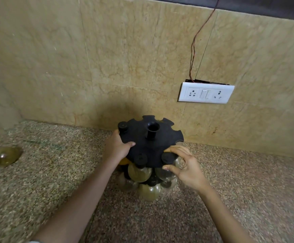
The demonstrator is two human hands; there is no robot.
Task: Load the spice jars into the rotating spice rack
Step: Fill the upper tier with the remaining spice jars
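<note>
Black rack (149,142) stands on the counter (248,181); left hand (115,148) grips its rim, right hand (183,165) pinches a jar (168,157) half-slotted. Spinning could drop it.

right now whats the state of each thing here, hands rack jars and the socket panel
left hand: gripping the rack's top disc rim
right hand: fingers pinched on a jar at the front right slot
spice rack: upright, several top slots empty
loose jar: lying on the counter, far left
socket panel: nothing plugged in
</note>
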